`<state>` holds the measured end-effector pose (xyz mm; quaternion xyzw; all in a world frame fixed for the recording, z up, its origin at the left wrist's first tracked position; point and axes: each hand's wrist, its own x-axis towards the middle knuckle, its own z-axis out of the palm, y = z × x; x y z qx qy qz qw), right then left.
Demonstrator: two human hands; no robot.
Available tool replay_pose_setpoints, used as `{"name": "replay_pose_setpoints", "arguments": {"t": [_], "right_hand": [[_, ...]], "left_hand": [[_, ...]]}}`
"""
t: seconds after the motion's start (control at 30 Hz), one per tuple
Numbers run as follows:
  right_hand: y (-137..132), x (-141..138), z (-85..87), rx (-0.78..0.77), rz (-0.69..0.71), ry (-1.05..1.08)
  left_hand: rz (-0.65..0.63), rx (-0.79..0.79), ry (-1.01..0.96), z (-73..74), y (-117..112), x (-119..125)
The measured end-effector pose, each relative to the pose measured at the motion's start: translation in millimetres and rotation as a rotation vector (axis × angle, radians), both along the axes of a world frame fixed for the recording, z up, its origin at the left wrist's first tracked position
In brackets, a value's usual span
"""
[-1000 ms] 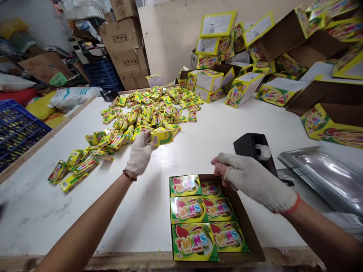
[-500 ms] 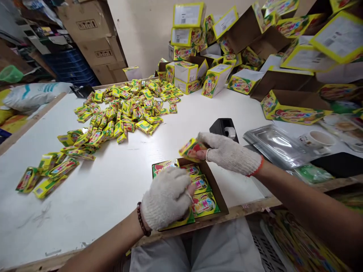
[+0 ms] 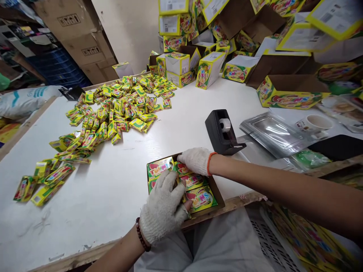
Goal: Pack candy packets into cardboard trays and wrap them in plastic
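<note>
Two gloved hands rest on a shallow brown box [image 3: 217,191] at the near edge of the white surface [image 3: 119,189]; inside it, yellow-green packets [image 3: 202,197] lie flat, side by side in two rows. The left hand [image 3: 164,206] lies palm down over the near-left packets, its fingers [image 3: 170,182] spread and straight, pressing rather than gripping anything. A bead bracelet [image 3: 141,236] circles that wrist. The right hand [image 3: 195,160] bends down over the far-right corner of the box, touching the packet there; its fingers are tucked under the palm, so I cannot tell whether they clasp the packet or only push on it. Just beyond this hand stands a black tape dispenser [image 3: 222,132], and to its right lies a stack of clear plastic sheets [image 3: 272,132] with a white cup [image 3: 314,122] near them. A loose heap of packets [image 3: 119,109] spreads across the far left of the surface, well apart from the box. Larger printed cartons [image 3: 292,94], some open, are piled along the far right, and plain cardboard boxes [image 3: 82,34] are stacked at the back left.
</note>
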<state>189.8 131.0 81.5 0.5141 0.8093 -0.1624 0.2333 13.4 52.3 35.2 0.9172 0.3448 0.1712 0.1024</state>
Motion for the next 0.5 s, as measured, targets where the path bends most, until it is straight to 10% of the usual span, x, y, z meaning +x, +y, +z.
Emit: {"name": "replay_pose_setpoints", "arguments": {"t": [0.23,0.5], "right_hand": [[-13.2,-7.0,-30.8,0.372,0.029,0.007],[-29.2,-8.9,-21.6,0.237,-0.057,-0.005]], "left_hand": [[-0.025,-0.028,-0.005,-1.5,1.8,2.1],[-0.04,-0.036,-0.133,4.1,-0.1,-3.3]]}}
